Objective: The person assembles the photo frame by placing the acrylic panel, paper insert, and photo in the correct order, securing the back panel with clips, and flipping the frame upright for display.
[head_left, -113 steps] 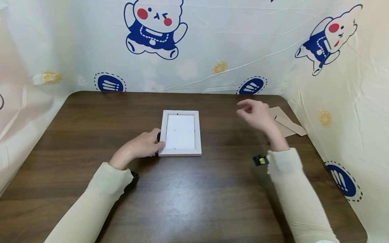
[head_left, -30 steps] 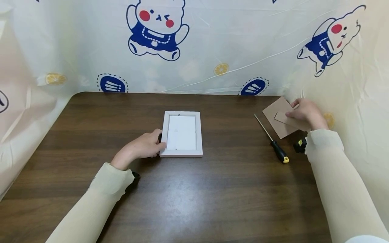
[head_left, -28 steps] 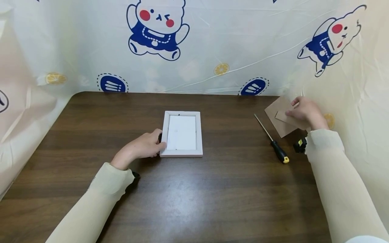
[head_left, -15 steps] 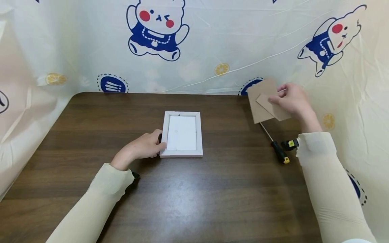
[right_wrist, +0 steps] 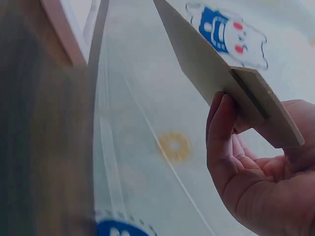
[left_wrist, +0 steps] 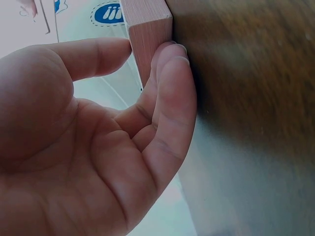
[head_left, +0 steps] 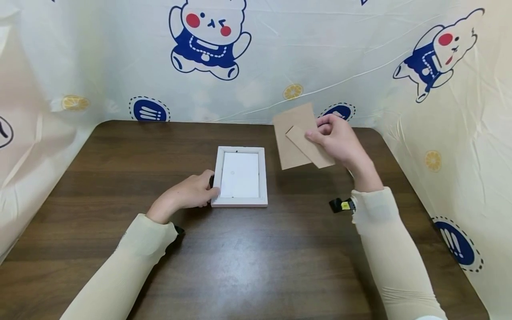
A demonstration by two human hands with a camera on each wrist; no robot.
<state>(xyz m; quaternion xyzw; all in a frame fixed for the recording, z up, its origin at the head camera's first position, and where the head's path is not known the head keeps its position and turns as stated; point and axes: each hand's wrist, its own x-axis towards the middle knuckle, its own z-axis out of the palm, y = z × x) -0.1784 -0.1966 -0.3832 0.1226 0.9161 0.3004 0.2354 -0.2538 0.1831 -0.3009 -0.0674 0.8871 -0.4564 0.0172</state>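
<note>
A white picture frame (head_left: 262, 178) lies on the table, a white sheet (head_left: 240, 175) showing inside its border. My left hand (head_left: 190, 191) grips the frame's left side near the lower corner; the left wrist view has the thumb on one face and curled fingers at the edge (left_wrist: 150, 44). Raised to the right of the frame is a brown backing board (head_left: 286, 149) with a narrow stand flap (head_left: 310, 149) across it. My right hand (head_left: 340, 138) pinches the board by its right side, clear of the table. In the right wrist view the flap (right_wrist: 270, 103) stands slightly off the board.
A dark wooden table (head_left: 240, 266) spans the view, with a patterned curtain (head_left: 260, 58) along its back and sides. Next to the right wrist a sliver of the screwdriver's shaft (head_left: 350, 173) shows; the arm hides the rest. A small black device (head_left: 342, 205) sits at the right cuff.
My right hand has picked up the backing board from the far right of the table and carried it left towards the frame. The left hand and the frame have stayed in place.
</note>
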